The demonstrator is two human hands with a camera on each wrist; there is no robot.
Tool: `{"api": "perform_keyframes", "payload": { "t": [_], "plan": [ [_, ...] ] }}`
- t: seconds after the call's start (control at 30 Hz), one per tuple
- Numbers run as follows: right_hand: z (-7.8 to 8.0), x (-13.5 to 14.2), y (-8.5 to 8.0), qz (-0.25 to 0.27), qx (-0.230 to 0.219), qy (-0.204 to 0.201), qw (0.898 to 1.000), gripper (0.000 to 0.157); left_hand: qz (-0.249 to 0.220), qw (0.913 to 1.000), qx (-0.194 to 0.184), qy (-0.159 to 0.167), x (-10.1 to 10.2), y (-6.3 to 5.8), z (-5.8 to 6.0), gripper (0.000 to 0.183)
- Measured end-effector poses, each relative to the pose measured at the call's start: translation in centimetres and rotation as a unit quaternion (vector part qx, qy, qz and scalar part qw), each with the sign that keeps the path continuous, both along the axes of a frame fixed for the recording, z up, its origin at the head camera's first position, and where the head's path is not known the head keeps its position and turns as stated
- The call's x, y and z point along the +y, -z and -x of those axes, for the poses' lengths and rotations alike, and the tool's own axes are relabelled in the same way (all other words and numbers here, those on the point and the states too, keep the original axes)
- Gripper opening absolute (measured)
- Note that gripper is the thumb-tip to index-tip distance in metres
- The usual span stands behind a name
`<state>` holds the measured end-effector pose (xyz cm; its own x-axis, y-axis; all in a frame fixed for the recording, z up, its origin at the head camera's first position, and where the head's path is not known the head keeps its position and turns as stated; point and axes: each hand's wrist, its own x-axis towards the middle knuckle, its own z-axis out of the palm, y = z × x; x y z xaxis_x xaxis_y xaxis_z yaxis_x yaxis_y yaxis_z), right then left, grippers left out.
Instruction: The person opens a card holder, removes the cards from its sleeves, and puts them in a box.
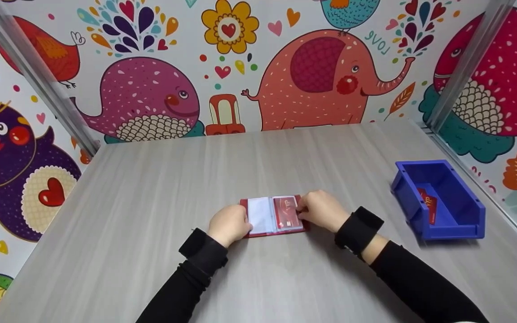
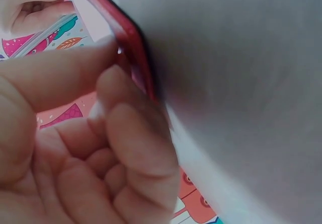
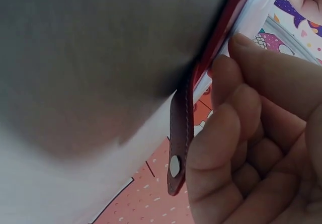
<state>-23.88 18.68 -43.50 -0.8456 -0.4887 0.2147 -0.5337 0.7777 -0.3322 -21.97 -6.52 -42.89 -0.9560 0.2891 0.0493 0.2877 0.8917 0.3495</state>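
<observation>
Pinching the left edge of the open card holder [image 1: 271, 220] between thumb and curled fingers, the left grip [image 1: 228, 224] presses it against the worktop [image 1: 151, 202]. The right grip [image 1: 322, 208] pinches at the opposite edge, thumb on the clear sleeves; whether it also has hold of the red card [image 1: 287, 213] in the right-hand sleeve cannot be told. The holder lies flat in the middle of the worktop, spread wide, with a whitish sleeve [image 1: 260, 215] on its left side. It looks light: the red cover should be fairly stiff yet bendable, the plastic sleeves thin, slick and easy to crease, the card firm and smooth. The cover's outer edges seem the best place to steady it, and the card's outer short of the sleeve mouth the best to pinch. A brown strap [image 3: 180, 138] with a metal snap [image 3: 174, 166] juts from the right side, just beside the right fingers, and could catch there. Farther right, well apart from the holder, stands a blue bin [image 1: 453, 232] with red cards [image 1: 430, 208] lying inside; its raised walls are something to reach over. Black bands [image 1: 359, 229] circle both wrists, and cartoon-printed panels [image 1: 222, 80] enclose the worktop behind and at the sides.
</observation>
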Motion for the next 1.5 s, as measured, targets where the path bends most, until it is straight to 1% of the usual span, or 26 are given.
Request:
{"api": "perform_keyframes", "payload": {
  "t": [0.17, 0.27, 0.33, 0.5, 0.63, 0.7, 0.83, 0.97, 1.17, 1.4, 1.5],
  "plan": [
    [-0.1, 0.0, -0.1, 0.002, -0.007, 0.007, 1.000, 0.006, 0.002, 0.9998, 0.017, -0.004, 0.3, 0.0, 0.0, 0.032],
    [-0.2, 0.0, -0.1, 0.000, -0.010, 0.012, 1.000, 0.006, 0.002, 0.9995, 0.028, -0.011, 0.7, -0.2, 0.1, 0.033],
    [-0.2, -0.1, -0.1, -0.003, -0.010, 0.015, 1.000, 0.006, 0.001, 0.9995, 0.028, -0.017, 1.0, -0.4, 0.1, 0.034],
    [-0.2, -0.1, -0.1, -0.008, -0.005, 0.016, 1.000, 0.006, -0.024, 0.9990, 0.031, -0.020, 2.1, -1.0, 0.3, 0.031],
    [-0.2, -0.1, 0.0, -0.008, -0.005, 0.017, 1.000, 0.006, -0.049, 0.9980, 0.039, -0.008, 3.0, -1.3, 0.3, 0.029],
    [-0.2, -0.1, 0.0, -0.007, -0.007, 0.019, 1.000, 0.006, -0.056, 0.9974, 0.046, 0.000, 3.5, -1.2, 0.2, 0.029],
    [-0.2, -0.1, 0.0, -0.002, -0.007, 0.017, 1.000, 0.006, -0.059, 0.9962, 0.063, 0.015, 4.2, -0.8, 0.1, 0.031],
    [-0.2, -0.1, 0.0, 0.002, -0.002, 0.012, 1.000, 0.006, -0.058, 0.9953, 0.071, 0.031, 4.6, -0.3, 0.1, 0.032],
    [-0.3, 0.0, 0.1, 0.003, 0.003, 0.011, 1.000, 0.006, -0.049, 0.9959, 0.067, 0.036, 5.2, 0.2, 0.1, 0.032],
    [-0.3, -0.1, 0.1, 0.002, 0.009, 0.014, 1.000, 0.006, -0.038, 0.9977, 0.043, 0.037, 5.5, 0.2, 0.1, 0.032],
    [-0.3, -0.1, 0.1, 0.001, 0.009, 0.016, 1.000, 0.006, -0.037, 0.9977, 0.041, 0.038, 5.6, 0.3, 0.2, 0.031]
  ]
}}
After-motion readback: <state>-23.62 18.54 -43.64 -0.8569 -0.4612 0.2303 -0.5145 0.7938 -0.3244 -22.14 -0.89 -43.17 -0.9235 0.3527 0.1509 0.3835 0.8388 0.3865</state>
